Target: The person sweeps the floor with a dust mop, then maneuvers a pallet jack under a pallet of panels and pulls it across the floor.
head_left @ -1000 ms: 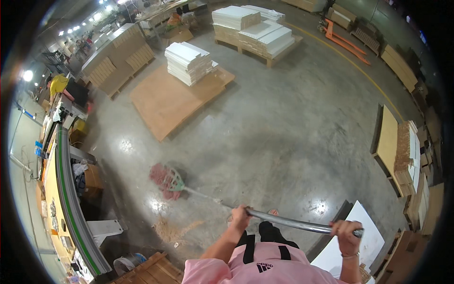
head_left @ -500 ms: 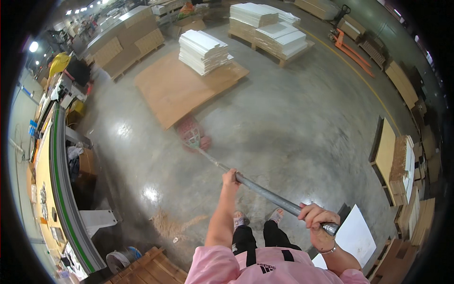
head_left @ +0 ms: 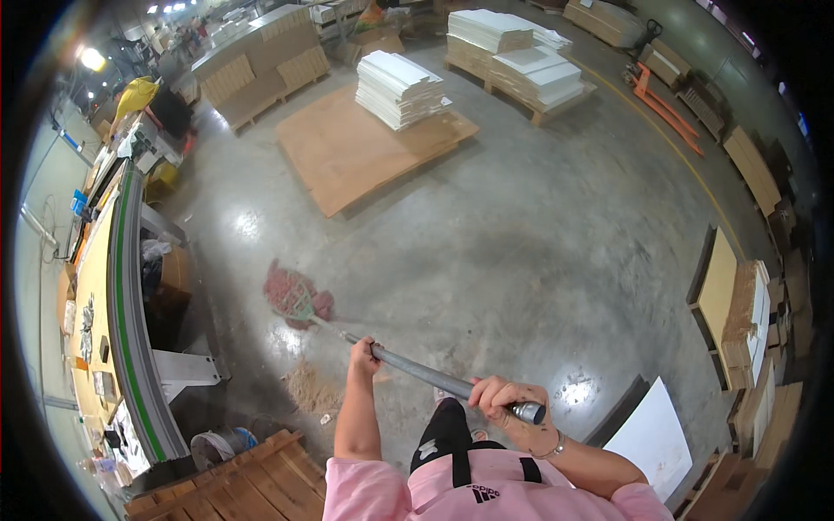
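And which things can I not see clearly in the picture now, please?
All in the head view:
Mop strands: blurred, too fine to separate.
Pole: gripped parts hidden by the left hand and right hand.
White board: lower end behind the right forearm.
Wooden pallet: cut off by the lower edge.

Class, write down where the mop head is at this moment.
In the head view, the mop head is on the floor, left of centre, beyond the tan debris and ahead and to the left of the left hand.
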{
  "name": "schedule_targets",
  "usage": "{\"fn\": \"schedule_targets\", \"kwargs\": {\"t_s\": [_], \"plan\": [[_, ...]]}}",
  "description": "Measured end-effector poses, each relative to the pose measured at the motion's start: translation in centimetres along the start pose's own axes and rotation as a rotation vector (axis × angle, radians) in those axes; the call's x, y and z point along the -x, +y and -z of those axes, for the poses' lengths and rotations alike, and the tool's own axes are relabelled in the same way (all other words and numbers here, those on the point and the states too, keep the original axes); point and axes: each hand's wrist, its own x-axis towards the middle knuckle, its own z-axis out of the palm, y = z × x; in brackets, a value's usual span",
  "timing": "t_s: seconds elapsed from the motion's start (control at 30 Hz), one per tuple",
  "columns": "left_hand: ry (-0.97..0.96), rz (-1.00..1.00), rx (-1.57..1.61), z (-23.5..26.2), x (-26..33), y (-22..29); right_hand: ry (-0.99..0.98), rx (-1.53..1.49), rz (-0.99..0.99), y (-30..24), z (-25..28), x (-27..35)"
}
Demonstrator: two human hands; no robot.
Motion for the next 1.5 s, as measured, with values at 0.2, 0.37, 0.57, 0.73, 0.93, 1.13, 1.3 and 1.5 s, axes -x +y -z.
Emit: {"fn": "schedule_targets", "kwargs": {"t_s": [0.2,0.37,0.57,0.73,0.93,1.13,1.3,1.5], "plan": [[-0.110,-0.048,-0.148,1.4,7.0,-8.9,0.096,-0.026,0.032,-4.1,2.3,11.6],[-0.188,-0.113,-0.227,-0.3,14.7,-15.6,0.161,0.133,0.135,-7.4,1.8,22.0],[-0.284,-0.066,-0.210,0.0,16.8,-19.5,0.303,0.325,0.171,-8.4,-3.2,26.5],[-0.324,-0.044,-0.296,6.2,17.0,-19.6,0.303,0.331,0.154,-7.8,-8.0,26.9],[-0.203,-0.008,-0.213,17.7,15.8,-14.4,0.271,0.203,0.089,-4.3,-14.4,26.7],[-0.033,0.024,-0.349,28.6,10.9,-7.1,0.321,-0.048,-0.036,1.7,-19.3,26.4],[-0.084,-0.044,-0.054,30.2,16.4,-9.1,0.418,-0.144,-0.018,0.9,-19.5,30.4],[-0.285,0.043,0.106,29.2,21.5,-20.0,0.511,0.037,0.012,-4.0,-16.2,42.3]]}}
